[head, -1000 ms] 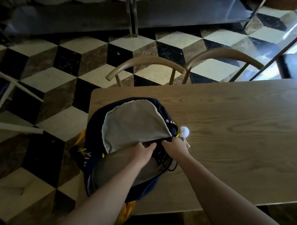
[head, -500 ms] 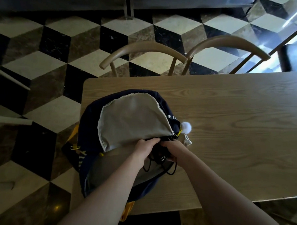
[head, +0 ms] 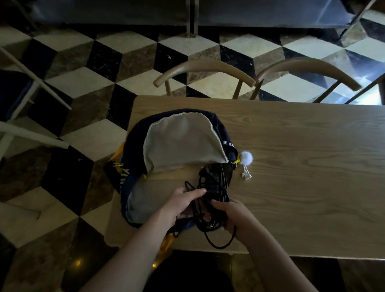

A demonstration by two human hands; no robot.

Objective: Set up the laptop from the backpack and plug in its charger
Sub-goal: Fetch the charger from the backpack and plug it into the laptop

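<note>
A dark navy backpack (head: 133, 156) lies flat at the left end of the wooden worktop (head: 307, 173), its flap thrown back so the pale grey lining faces up. At the bag's open mouth sits a tangle of black charger cable (head: 211, 190), partly still inside the bag and partly drawn out toward the near edge, with one loop (head: 221, 242) trailing onto the bare wood. The person's left hand (head: 180, 205) lies against the left side of the bundle, its fingers (head: 196, 192) reaching fairly straight across the cords. The right hand (head: 234, 216) has its fingers curled around the lower right of the bundle, gripping it. The laptop does not show; whether it lies in the bag I cannot tell. A white pom-pom (head: 246, 157) with a small pale tag (head: 246, 173) hangs off the bag's right side and rests on the wood. Two curved wooden chair backs (head: 203, 69) stand just beyond the far edge, over a checkered floor (head: 84, 83).
</note>
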